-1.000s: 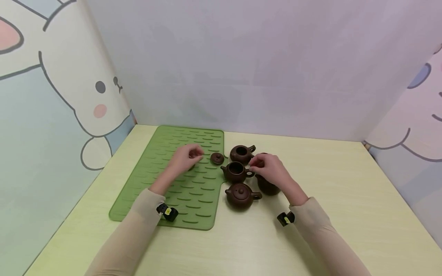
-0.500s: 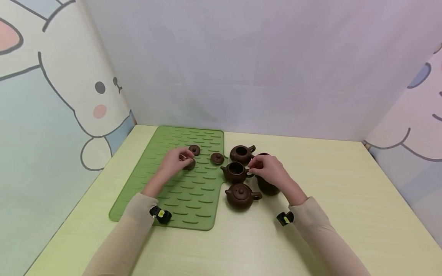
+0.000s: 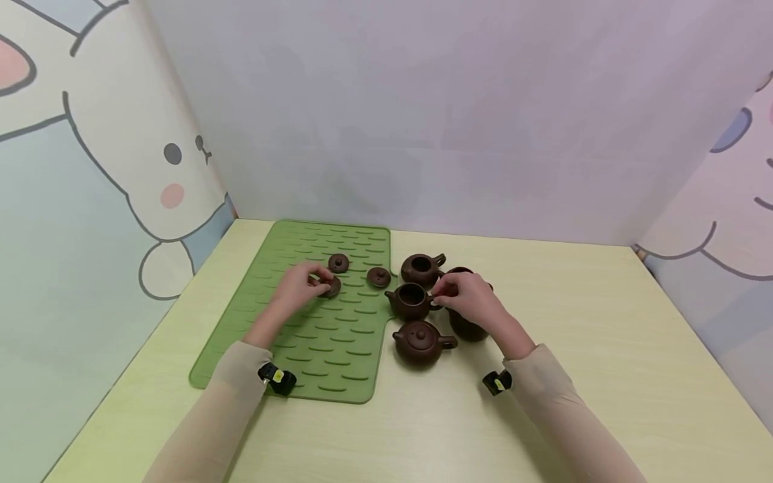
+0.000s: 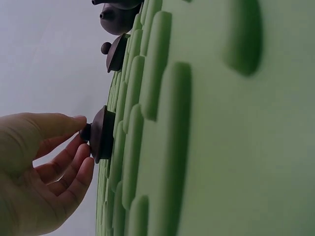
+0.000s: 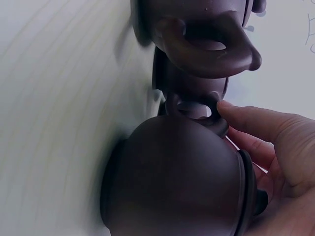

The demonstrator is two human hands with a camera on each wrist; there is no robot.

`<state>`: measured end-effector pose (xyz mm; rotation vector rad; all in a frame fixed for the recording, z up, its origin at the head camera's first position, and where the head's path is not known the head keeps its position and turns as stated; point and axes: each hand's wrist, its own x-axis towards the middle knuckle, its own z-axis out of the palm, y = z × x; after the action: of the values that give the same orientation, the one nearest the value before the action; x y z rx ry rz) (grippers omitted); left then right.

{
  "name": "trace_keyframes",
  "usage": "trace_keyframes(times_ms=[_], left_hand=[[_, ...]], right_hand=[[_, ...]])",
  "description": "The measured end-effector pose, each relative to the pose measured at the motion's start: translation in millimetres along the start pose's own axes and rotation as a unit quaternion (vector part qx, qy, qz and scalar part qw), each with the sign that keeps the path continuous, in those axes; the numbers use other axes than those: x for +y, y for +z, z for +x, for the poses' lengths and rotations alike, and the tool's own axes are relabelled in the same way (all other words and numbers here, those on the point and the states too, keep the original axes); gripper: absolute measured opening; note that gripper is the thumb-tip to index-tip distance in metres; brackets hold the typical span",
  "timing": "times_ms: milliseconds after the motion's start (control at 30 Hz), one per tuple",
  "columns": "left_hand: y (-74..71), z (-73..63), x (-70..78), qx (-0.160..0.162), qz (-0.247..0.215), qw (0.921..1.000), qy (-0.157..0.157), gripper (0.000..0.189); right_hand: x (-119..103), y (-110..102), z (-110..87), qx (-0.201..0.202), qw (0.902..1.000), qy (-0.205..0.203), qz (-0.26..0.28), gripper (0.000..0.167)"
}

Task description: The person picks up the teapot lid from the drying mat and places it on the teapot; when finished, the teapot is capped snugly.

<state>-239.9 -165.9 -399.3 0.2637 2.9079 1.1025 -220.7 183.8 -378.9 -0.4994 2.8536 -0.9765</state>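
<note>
Pinching, both hands, each on its own item.

Item, left hand (image 3: 297, 287): thumb and fingertips nearly closed, with only the knob of a dark lid (image 4: 102, 135) between them, other fingers curled below. Lid directly under that grip, its underside seemingly against the ridged green mat (image 3: 290, 362).

Item, right hand (image 3: 472, 300): thumb and finger closed about the handle (image 5: 216, 127) of an open teapot (image 3: 410, 310), which stood just left of that grip, mouth bare.

Surrounding pieces: a second lid (image 3: 339, 263), just beyond the left grip; a third lid (image 3: 379, 277), farther to its right; another uncovered pot (image 3: 417, 276), beyond the right grip and to its left; a lidded teapot (image 3: 418, 347), nearer the person; a larger lidded pot (image 5: 177, 172), beneath the right palm. Dark ware behind the right hand was too hidden to identify.

Hazards, as judged: the small round knob could have slipped from so narrow a pinch, dropping and chipping the lid. A sideways pull on the handle could have knocked the open teapot into its close neighbours; a lowered palm could have dislodged the larger pot's cover.
</note>
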Motion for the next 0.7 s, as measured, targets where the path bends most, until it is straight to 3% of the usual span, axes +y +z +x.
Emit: trace_keyframes(times_ms=[433, 700], left_hand=[[1.8, 3.7, -2.0, 0.004, 0.0, 0.9999, -0.015, 0.015], [3.0, 3.7, 5.3, 0.002, 0.01, 0.9997, -0.024, 0.016]], right_hand=[[-1.4, 0.6, -1.7, 0.004, 0.9999, -0.008, 0.008, 0.006], [-1.2, 1.0, -2.3, 0.008, 1.0, -0.002, 0.003, 0.006]])
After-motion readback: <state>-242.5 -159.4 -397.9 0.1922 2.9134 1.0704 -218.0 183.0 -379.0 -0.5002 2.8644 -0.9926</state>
